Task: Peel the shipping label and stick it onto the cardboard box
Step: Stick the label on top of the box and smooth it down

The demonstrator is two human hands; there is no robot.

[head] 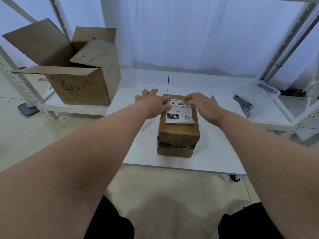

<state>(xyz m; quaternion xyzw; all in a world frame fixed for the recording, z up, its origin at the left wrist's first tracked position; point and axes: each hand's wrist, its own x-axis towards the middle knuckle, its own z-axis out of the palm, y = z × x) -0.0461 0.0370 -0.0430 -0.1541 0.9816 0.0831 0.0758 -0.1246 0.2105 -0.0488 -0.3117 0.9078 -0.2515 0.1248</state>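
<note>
Head view: a white tabletop [215, 152] carries the cardboard box [178, 135], with the shipping label [180, 112] on its top, near corner curled. The left hand [151, 105] and right hand [202, 105] press it with flat, straight fingers, gripping nothing. An open carton [77, 83] sits on a low shelf [72, 107] to the left, and a white curtain [189, 31] hangs behind.

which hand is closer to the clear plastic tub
Right. The right hand touches the label on the side facing the tub; the left hand touches its opposite side.

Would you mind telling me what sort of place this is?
Probably a packing or stockroom area: slotted metal shelving, an open carton, and a labelled cardboard box on a white table.
</note>
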